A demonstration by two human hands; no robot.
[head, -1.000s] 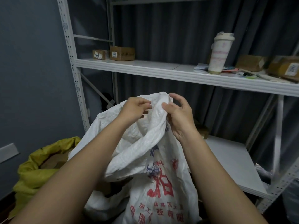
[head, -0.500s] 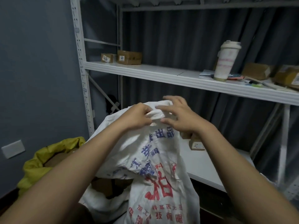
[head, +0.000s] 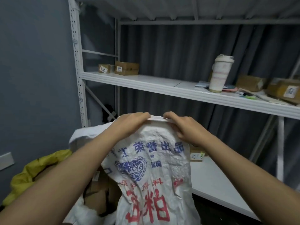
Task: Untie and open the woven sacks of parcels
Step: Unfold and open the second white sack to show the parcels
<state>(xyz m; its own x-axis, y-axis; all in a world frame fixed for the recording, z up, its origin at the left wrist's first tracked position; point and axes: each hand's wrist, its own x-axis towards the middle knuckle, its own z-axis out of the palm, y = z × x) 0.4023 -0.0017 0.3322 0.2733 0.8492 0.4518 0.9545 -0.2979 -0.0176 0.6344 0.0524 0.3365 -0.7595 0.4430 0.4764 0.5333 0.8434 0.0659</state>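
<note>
- Where a twisted neck stood a second ago, the white woven sack now shows a flat hem.
- Left hand and right hand pinch that hem, fingers clamped; it looks untied, mouth unopened.

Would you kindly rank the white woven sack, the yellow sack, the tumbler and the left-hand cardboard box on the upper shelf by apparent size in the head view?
1. white woven sack, though nearness inflates it
2. yellow sack, partly hidden
3. tumbler
4. small cardboard box
</note>
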